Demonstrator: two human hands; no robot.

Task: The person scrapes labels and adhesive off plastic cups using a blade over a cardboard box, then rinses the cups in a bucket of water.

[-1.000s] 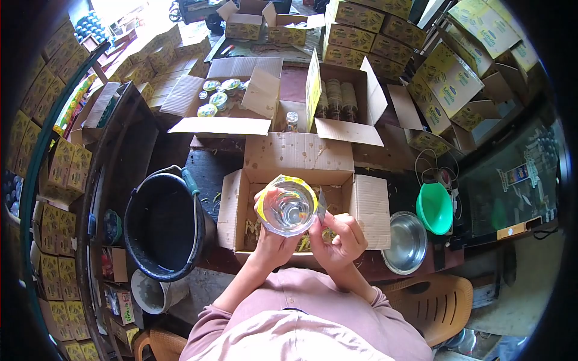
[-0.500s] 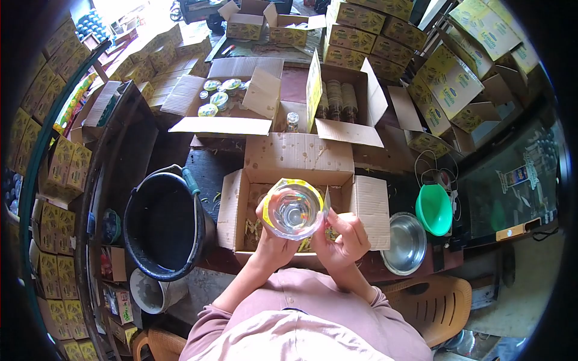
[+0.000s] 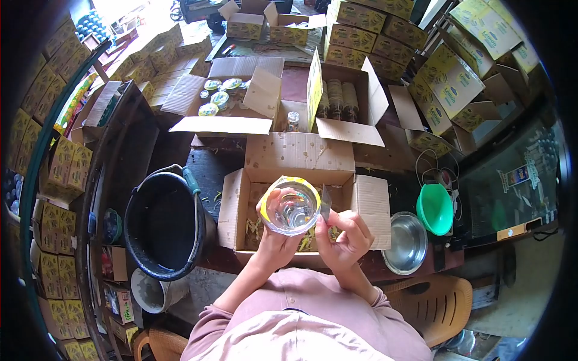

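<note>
My left hand (image 3: 277, 236) is wrapped round a clear plastic cup (image 3: 293, 210), whose round end faces me and has a yellow strip along the rim. In my right hand (image 3: 347, 240), thumb and fingers pinch a thin, flat grey piece that looks like a blade (image 3: 326, 203). It stands at the cup's right edge; whether it touches the cup I cannot tell. Beneath both hands lies an open cardboard box (image 3: 301, 151) with yellowish scraps (image 3: 255, 227) at its bottom.
To the left stands a black bucket (image 3: 197, 240); a steel bowl (image 3: 404, 243) and a green basin (image 3: 435, 209) are on the right. Farther back, one open carton (image 3: 220, 126) holds lidded cups, another (image 3: 349, 132) stacked cups. A small clear jar (image 3: 293, 121) stands between them.
The cup has shifted slightly left and up and turned a little in my left hand. My right hand has moved slightly, and more of the grey piece shows beside the rim.
</note>
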